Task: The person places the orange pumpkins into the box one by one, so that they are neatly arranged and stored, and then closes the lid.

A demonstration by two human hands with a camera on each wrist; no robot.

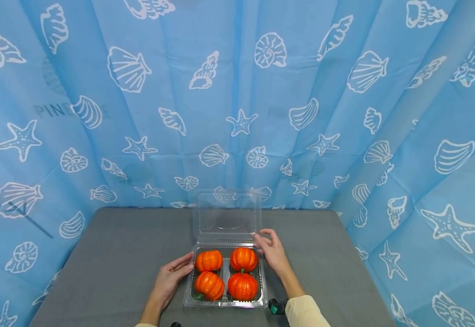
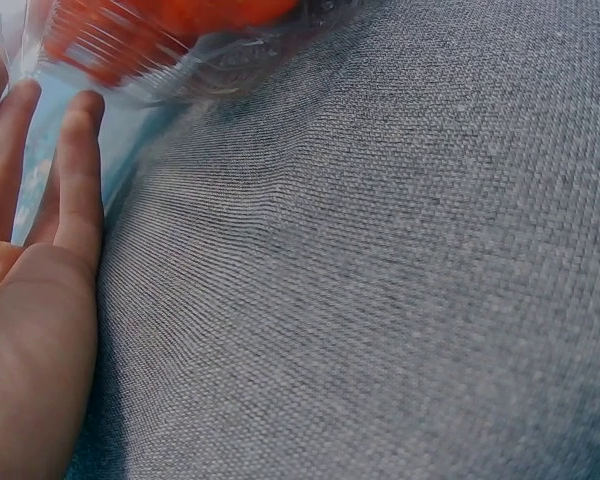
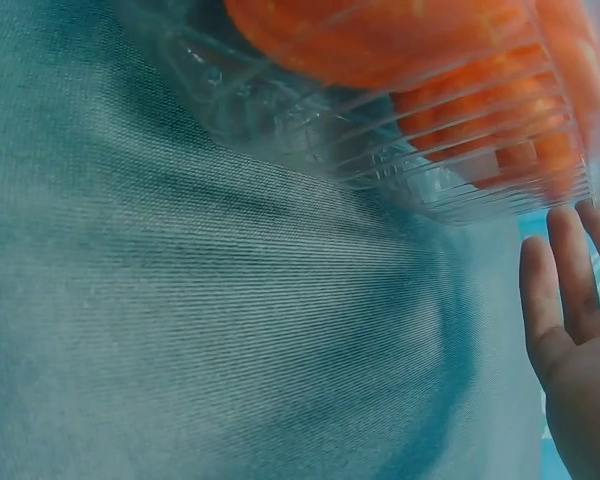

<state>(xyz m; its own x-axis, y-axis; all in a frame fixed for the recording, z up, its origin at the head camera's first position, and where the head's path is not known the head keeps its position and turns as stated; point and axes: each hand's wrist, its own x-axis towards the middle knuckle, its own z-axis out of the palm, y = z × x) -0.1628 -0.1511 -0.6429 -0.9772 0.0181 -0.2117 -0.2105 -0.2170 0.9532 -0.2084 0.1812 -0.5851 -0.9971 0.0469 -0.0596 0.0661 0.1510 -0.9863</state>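
Observation:
A clear plastic clamshell box (image 1: 226, 303) stands on the grey table, its lid (image 1: 227, 218) raised at the back. Several small orange pumpkins (image 1: 242, 286) sit inside in two rows; green stems show on two of them. At the box's left side is my left hand (image 1: 169, 279), its fingertips against the rim. My right hand (image 1: 273, 252) is at the back right corner, fingertips by the hinge and the lid's lower edge. In both wrist views, the visible fingers (image 2: 80, 170) of the left hand and fingers (image 3: 577, 270) of the right reach out fairly straight beside the ribbed wall.
Grey cloth covers the table (image 1: 131, 254), which spreads to both sides of the box. A blue curtain (image 1: 237, 136) with white shells and starfish hangs behind the table and along its sides. A dark band with a green part (image 1: 277, 307) is at the right wrist.

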